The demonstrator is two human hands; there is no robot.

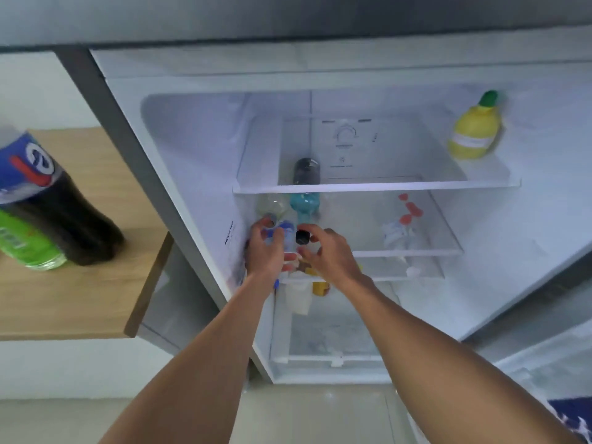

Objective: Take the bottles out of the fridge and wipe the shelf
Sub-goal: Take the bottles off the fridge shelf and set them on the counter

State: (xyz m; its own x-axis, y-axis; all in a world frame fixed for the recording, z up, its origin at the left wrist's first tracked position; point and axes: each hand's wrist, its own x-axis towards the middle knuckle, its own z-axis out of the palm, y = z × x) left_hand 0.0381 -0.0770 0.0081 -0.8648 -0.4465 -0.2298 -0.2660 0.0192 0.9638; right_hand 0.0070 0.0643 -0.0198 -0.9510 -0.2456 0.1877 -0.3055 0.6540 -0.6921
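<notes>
Both my hands reach into the open fridge at the left end of the middle glass shelf [416,251]. My left hand [264,251] wraps around a clear bottle with a blue label [286,227]. My right hand [326,251] has its fingers spread around a black bottle cap [301,237]; whether it grips is unclear. Behind them stand a clear bottle [272,205] and a teal bottle [306,203]. A dark bottle [306,171] and a yellow lemon-shaped bottle [475,129] stand on the top shelf [384,187].
On the wooden counter [80,299] to the left stand a dark cola bottle [54,200] and a green bottle [25,245]. Small red-capped white bottles [402,225] sit right on the middle shelf. An orange item [320,288] and a drawer [320,334] lie below.
</notes>
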